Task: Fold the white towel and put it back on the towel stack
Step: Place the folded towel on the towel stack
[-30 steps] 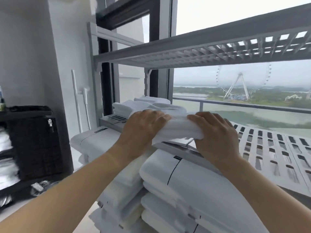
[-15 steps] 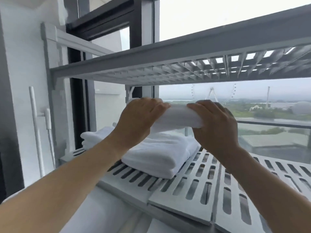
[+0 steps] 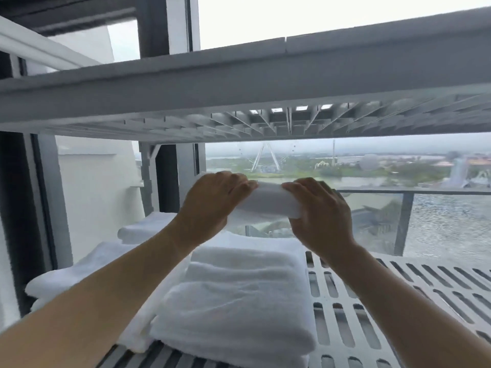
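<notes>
A small folded white towel (image 3: 269, 201) is held in the air between the two shelves. My left hand (image 3: 212, 205) grips its left end and my right hand (image 3: 320, 212) grips its right end, knuckles up. Below and in front of it lies the towel stack (image 3: 239, 301), folded white towels piled on the slotted shelf. The held towel hangs above the far edge of the stack, apart from it. More folded white towels (image 3: 143, 231) lie behind and to the left of the stack.
The slotted white shelf (image 3: 398, 301) stretches to the right of the stack. An upper shelf (image 3: 265, 102) runs close overhead. Behind the shelves is a window with a dark frame (image 3: 170, 181) and a balcony rail (image 3: 411, 192).
Both hands have lifted the folded towel from the lower shelf level up to this one and carried it forward over the stack. The view has risen with them.
</notes>
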